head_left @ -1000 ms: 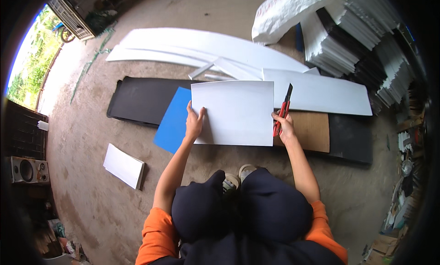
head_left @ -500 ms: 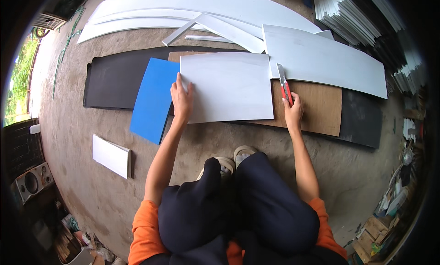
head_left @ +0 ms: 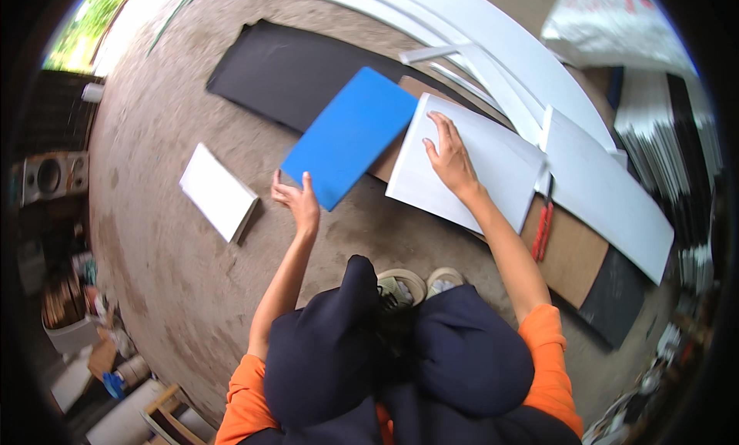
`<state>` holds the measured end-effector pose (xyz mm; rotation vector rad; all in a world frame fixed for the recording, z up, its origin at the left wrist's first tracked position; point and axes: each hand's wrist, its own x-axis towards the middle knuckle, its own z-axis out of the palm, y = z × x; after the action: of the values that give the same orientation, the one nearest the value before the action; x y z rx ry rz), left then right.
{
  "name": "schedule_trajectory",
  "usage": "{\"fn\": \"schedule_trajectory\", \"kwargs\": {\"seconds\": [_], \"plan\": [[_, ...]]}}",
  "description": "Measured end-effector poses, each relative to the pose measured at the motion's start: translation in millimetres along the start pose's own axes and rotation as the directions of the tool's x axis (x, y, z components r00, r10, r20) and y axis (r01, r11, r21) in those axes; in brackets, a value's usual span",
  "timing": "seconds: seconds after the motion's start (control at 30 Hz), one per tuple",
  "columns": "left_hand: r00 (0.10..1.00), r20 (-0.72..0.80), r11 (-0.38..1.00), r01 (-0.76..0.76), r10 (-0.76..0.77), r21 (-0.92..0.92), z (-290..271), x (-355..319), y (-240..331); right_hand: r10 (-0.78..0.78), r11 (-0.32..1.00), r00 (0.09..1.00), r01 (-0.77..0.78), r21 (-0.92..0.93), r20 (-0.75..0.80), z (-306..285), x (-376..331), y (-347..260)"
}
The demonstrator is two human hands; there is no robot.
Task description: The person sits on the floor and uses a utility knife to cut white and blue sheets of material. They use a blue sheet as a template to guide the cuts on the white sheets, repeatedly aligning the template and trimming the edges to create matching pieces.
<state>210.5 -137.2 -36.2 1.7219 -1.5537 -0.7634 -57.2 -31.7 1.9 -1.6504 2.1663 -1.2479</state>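
While left hand (head_left: 296,201) grips, blue panel (head_left: 350,135) seemingly diagonal

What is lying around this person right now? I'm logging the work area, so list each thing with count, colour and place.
blue sheet: one, blue, on the floor ahead, near corner at the left hand
white sheet: one, white, under the right hand
small white board: one, white, floor at left
black mat: one, black, beyond the blue sheet
brown board: one, brown, at right
red cutter: one, red, lying on the brown board
long white panels: several, white, far right
left hand: gripping the blue sheet
right hand: flat on the white sheet
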Motion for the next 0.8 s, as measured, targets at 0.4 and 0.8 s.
{"fn": "schedule_trajectory", "kwargs": {"seconds": [0.4,0.8], "plan": [[0.986,-0.068,0.909,-0.164,0.149,-0.384,-34,32,11,0.088,0.996,0.996,-0.088,0.010,0.028,28,68,-13],[0.752,0.485,0.747,-0.015,0.446,-0.664,33,-44,108,0.571,0.782,0.778,-0.419,0.461,-0.262,-142,-67,13]]}}
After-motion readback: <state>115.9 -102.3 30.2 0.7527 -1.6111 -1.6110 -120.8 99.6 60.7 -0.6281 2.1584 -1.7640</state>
